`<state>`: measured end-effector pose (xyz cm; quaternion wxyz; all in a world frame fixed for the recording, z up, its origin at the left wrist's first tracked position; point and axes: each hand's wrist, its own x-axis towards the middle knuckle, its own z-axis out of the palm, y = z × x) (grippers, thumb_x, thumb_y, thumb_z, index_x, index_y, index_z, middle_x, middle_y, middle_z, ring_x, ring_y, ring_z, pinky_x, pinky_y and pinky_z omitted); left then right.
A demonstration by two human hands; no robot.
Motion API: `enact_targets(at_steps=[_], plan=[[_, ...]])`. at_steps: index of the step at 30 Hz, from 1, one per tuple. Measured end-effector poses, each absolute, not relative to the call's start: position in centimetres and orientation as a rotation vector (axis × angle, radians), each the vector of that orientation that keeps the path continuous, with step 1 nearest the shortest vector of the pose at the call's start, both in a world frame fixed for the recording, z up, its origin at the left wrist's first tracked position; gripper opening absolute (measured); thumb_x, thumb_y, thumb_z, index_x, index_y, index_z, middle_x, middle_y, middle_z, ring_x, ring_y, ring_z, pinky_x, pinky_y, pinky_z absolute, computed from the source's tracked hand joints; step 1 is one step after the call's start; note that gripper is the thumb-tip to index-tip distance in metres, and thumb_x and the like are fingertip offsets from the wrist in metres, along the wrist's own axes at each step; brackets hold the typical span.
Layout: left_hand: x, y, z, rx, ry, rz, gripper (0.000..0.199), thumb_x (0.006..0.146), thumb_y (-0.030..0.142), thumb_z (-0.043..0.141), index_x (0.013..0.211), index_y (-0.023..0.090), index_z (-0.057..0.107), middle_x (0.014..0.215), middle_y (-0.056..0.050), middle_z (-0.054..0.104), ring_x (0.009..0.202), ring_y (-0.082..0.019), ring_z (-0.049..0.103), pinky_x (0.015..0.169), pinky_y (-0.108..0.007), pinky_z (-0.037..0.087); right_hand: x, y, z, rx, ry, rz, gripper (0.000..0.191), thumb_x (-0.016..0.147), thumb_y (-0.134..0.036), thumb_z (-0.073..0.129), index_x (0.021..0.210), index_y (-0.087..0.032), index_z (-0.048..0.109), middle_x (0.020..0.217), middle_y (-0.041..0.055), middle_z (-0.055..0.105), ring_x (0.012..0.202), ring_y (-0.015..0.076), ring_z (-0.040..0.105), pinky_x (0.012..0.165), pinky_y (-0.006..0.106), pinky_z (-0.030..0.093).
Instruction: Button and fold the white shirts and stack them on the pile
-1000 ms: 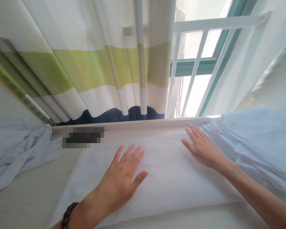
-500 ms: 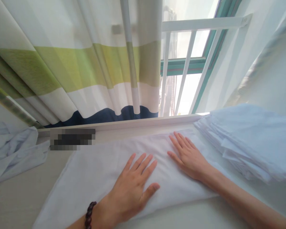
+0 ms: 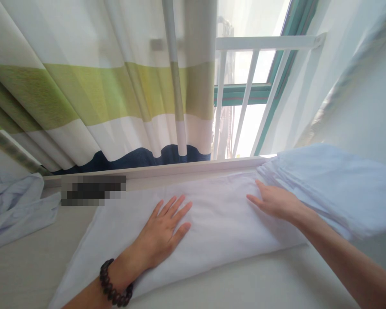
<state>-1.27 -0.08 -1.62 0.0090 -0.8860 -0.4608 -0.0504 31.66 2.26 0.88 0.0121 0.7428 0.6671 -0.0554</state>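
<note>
A folded white cloth [image 3: 218, 231] lies spread across the pale surface in front of me. My left hand [image 3: 162, 231] rests flat on its middle, fingers spread, with a dark beaded bracelet at the wrist. Toward the cloth's right end is my right hand [image 3: 276, 201], thumb and index finger apart and its other fingers partly hidden. It is beside a stack of folded white cloths [image 3: 337, 189] and holds nothing that I can see.
Crumpled white cloth [image 3: 16, 210] lies at the far left, near a pixelated dark object [image 3: 93, 190]. A low ledge [image 3: 167, 168] runs along the back, below a green-striped curtain [image 3: 109, 94]. White railings [image 3: 266, 43] stand before the window.
My left hand has slid left over the cloth. My right hand has moved right, toward the stack, and its fingers are less spread out in view. The cloth under them looks smoother.
</note>
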Motion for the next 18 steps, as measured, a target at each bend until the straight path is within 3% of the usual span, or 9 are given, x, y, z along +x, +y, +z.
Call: enact_targets(at_steps=[3,9,14,17,18], plan=[[-1.3,0.0,-1.7,-2.763,-1.417,-0.18,0.05,0.098,0.048,0.029,0.146,0.034,0.026,0.153,-0.001,0.027,0.14,-0.024,0.026,0.113,-0.05,0.02,32.5,2.1,2.0,2.316,1.946,-0.185,0.051,0.088,-0.046,0.04,0.117,-0.009,0.059,0.108,0.023,0.066,0.098,0.0384,0.063,0.073,0.045,0.048],[-1.3,0.1,-1.6,-2.748,-1.428,-0.147,0.05,0.098,0.048,0.029,0.146,0.035,0.026,0.153,-0.001,0.027,0.139,-0.024,0.027,0.113,-0.051,0.022,33.8,2.8,1.7,2.244,2.067,-0.28,0.042,0.081,-0.049,0.053,0.095,-0.012,0.067,0.1,0.0196,0.068,0.09,0.0342,0.064,0.072,0.04,0.048],[-1.3,-0.1,-1.3,-2.765,-1.442,-0.123,0.05,0.098,0.049,0.027,0.146,0.035,0.025,0.153,-0.001,0.026,0.14,-0.024,0.027,0.112,-0.051,0.022,34.8,3.0,2.4,2.188,2.318,-0.645,0.048,0.074,-0.046,0.06,0.111,-0.016,0.064,0.115,0.0127,0.066,0.105,0.0303,0.061,0.086,0.037,0.049],[-1.9,-0.2,-1.3,-2.765,-1.471,-0.081,0.053,0.098,0.051,0.026,0.148,0.033,0.02,0.154,-0.001,0.024,0.141,-0.026,0.023,0.112,-0.052,0.02,35.3,2.7,2.8,2.201,2.443,-0.921,0.053,0.079,-0.048,0.053,0.124,-0.02,0.058,0.119,0.0094,0.065,0.106,0.0279,0.062,0.081,0.033,0.053],[-2.2,-0.3,-1.3,-2.758,-1.476,-0.069,0.054,0.098,0.052,0.027,0.148,0.032,0.019,0.154,-0.002,0.024,0.141,-0.027,0.022,0.112,-0.053,0.019,35.5,2.5,2.7,2.239,2.485,-0.845,0.054,0.08,-0.05,0.052,0.126,-0.022,0.057,0.117,0.0088,0.067,0.104,0.0269,0.064,0.076,0.031,0.055]])
